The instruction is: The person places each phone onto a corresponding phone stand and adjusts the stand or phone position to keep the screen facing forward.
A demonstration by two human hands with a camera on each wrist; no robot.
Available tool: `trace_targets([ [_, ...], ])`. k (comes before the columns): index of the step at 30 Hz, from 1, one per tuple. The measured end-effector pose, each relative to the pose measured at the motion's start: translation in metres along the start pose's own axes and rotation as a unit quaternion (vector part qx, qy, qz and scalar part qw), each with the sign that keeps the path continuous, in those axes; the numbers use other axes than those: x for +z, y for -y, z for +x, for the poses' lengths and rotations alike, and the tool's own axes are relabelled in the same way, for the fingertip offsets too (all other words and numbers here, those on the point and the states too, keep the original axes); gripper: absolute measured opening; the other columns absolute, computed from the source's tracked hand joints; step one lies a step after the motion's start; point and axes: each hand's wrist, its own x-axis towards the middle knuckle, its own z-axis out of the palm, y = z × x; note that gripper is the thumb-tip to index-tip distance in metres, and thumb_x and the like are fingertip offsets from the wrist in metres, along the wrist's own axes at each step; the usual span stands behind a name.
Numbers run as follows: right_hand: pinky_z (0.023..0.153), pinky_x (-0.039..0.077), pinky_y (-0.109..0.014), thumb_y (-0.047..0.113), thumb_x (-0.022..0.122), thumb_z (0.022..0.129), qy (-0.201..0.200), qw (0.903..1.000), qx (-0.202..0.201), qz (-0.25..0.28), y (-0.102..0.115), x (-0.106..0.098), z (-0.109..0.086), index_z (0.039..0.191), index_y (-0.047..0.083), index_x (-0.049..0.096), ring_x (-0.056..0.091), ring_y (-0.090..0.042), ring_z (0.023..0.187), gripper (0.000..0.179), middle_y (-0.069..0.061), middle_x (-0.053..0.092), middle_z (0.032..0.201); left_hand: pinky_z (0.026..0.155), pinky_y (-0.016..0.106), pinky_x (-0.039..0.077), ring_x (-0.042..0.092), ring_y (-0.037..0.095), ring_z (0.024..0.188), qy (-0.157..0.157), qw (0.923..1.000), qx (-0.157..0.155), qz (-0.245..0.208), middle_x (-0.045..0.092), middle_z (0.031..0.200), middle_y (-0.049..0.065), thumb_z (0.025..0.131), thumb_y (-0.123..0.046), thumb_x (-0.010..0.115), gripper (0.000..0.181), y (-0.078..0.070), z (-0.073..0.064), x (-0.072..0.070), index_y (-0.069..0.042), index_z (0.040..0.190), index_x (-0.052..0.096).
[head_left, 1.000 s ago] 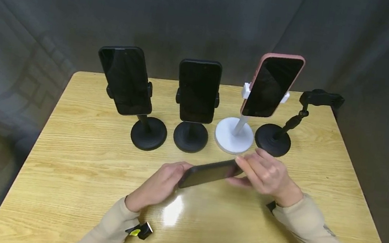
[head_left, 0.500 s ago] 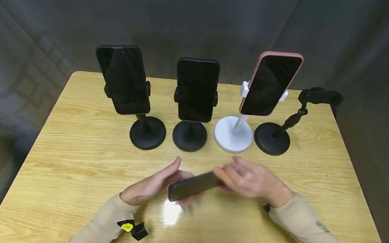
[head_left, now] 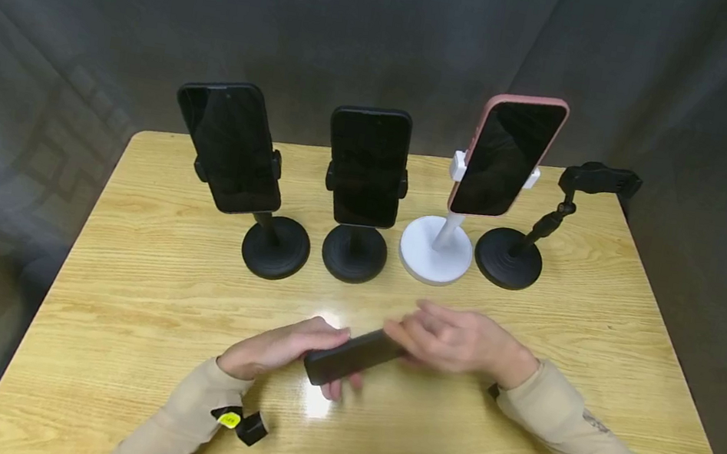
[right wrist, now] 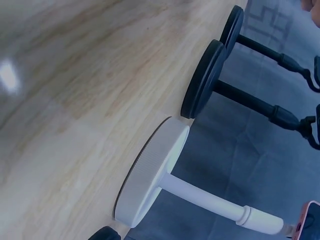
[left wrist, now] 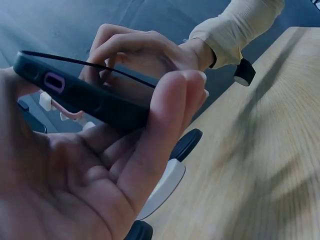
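A phone in a dark case [head_left: 350, 359] is held low over the front middle of the table, tilted, its right end higher. My left hand [head_left: 280, 347] grips its left end, thumb on top and fingers beneath. At the other end, the curled fingers of my right hand [head_left: 462, 342] pinch the phone, somewhat blurred. In the left wrist view the phone's end edge [left wrist: 100, 97] faces the camera, with a purple-rimmed charging port. Behind it appears my right hand [left wrist: 135, 50]. The right wrist view shows stand bases rather than the phone.
Along the back stand two black phone stands bearing black phones [head_left: 233, 147] [head_left: 368, 166], and a white stand [head_left: 435, 253] bearing a pink-cased phone [head_left: 509, 158]. At the right is a phoneless black stand [head_left: 508, 259] with a jointed arm. A dark curtain [head_left: 391, 29] hangs behind.
The phone has moved toward the front left and turned more edge-on. My left hand loosened, thumb raised, then closed on its end again. My right hand has shifted left with it.
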Motion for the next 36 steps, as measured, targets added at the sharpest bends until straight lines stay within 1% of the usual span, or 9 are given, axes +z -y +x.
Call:
trace_targets([
  [3, 0.088, 0.061, -0.031, 0.032, 0.056, 0.105, 0.012, 0.9999, 0.005, 0.009, 0.002, 0.000, 0.000, 0.143, -0.007, 0.056, 0.067, -0.014, 0.090, 0.055, -0.009, 0.062, 0.109, 0.072, 0.031, 0.059, 0.076, 0.023, 0.085, 0.015, 0.9998, 0.001, -0.009, 0.060, 0.112, 0.049, 0.111, -0.030, 0.035, 0.058, 0.002, -0.002, 0.000, 0.021, 0.119, 0.061],
  [7, 0.089, 0.061, -0.031, 0.029, 0.052, 0.107, 0.068, 0.9966, 0.027, 0.040, 0.003, -0.004, 0.003, 0.136, -0.001, 0.061, 0.069, -0.014, 0.091, 0.043, -0.006, 0.068, 0.107, 0.080, 0.033, 0.061, 0.076, 0.023, 0.091, 0.029, 0.9994, 0.003, -0.017, 0.057, 0.115, 0.050, 0.108, -0.031, 0.044, 0.056, 0.006, -0.004, -0.001, 0.022, 0.122, 0.057],
  [11, 0.092, 0.060, -0.033, 0.021, 0.047, 0.109, 0.102, 0.9901, 0.067, 0.071, 0.003, -0.007, 0.005, 0.131, 0.006, 0.063, 0.069, -0.015, 0.098, 0.031, -0.005, 0.070, 0.112, 0.084, 0.035, 0.061, 0.075, 0.019, 0.094, 0.017, 0.9994, 0.017, -0.023, 0.054, 0.116, 0.052, 0.106, -0.033, 0.053, 0.057, 0.008, -0.004, -0.001, 0.021, 0.125, 0.056],
  [16, 0.096, 0.058, -0.038, 0.031, 0.061, 0.105, 0.045, 0.9704, 0.166, 0.170, 0.005, -0.001, 0.004, 0.123, 0.002, 0.065, 0.069, -0.024, 0.105, 0.035, -0.011, 0.068, 0.117, 0.089, 0.035, 0.060, 0.074, 0.014, 0.098, -0.044, 0.9985, 0.028, -0.014, 0.057, 0.121, 0.047, 0.102, -0.024, 0.061, 0.053, 0.011, -0.004, 0.002, 0.016, 0.137, 0.053],
  [22, 0.119, 0.041, -0.041, 0.044, 0.077, 0.092, -0.044, 0.9367, 0.264, 0.226, 0.012, 0.008, 0.003, 0.126, -0.010, 0.054, 0.055, -0.035, 0.129, 0.069, -0.028, 0.055, 0.130, 0.090, 0.023, 0.058, 0.072, 0.012, 0.103, -0.101, 0.9943, 0.035, -0.005, 0.059, 0.124, 0.045, 0.095, -0.015, 0.072, 0.066, 0.014, -0.001, 0.005, 0.012, 0.149, 0.044],
  [25, 0.121, 0.037, -0.043, 0.047, 0.081, 0.087, -0.060, 0.9082, 0.322, 0.261, 0.017, 0.010, 0.005, 0.131, -0.016, 0.048, 0.044, -0.031, 0.145, 0.083, -0.030, 0.048, 0.143, 0.092, 0.026, 0.059, 0.072, 0.022, 0.108, -0.121, 0.9915, 0.045, 0.011, 0.059, 0.125, 0.044, 0.093, -0.015, 0.077, 0.072, 0.016, 0.003, 0.006, 0.009, 0.151, 0.043],
  [29, 0.123, 0.033, -0.042, 0.052, 0.081, 0.086, -0.073, 0.8538, 0.403, 0.321, 0.023, 0.011, 0.009, 0.138, -0.021, 0.039, 0.037, -0.029, 0.150, 0.099, -0.030, 0.042, 0.153, 0.096, 0.030, 0.058, 0.068, 0.041, 0.112, -0.159, 0.9845, 0.056, 0.048, 0.064, 0.124, 0.037, 0.090, -0.021, 0.081, 0.076, 0.018, 0.007, 0.009, 0.006, 0.152, 0.044],
  [32, 0.124, 0.032, -0.039, 0.053, 0.081, 0.085, -0.083, 0.8017, 0.457, 0.376, 0.027, 0.013, 0.012, 0.146, -0.021, 0.031, 0.037, -0.029, 0.149, 0.108, -0.032, 0.039, 0.155, 0.097, 0.030, 0.057, 0.067, 0.043, 0.112, -0.183, 0.9786, 0.071, 0.062, 0.065, 0.125, 0.034, 0.089, -0.022, 0.082, 0.078, 0.019, 0.008, 0.010, 0.005, 0.151, 0.045],
  [36, 0.123, 0.033, -0.037, 0.046, 0.081, 0.088, -0.084, 0.7287, 0.504, 0.456, 0.031, 0.016, 0.014, 0.155, -0.015, 0.020, 0.040, -0.026, 0.149, 0.109, -0.036, 0.036, 0.156, 0.100, 0.031, 0.056, 0.069, 0.026, 0.112, -0.210, 0.9707, 0.093, 0.071, 0.064, 0.132, 0.027, 0.088, -0.020, 0.084, 0.080, 0.020, 0.009, 0.011, 0.003, 0.153, 0.044],
])
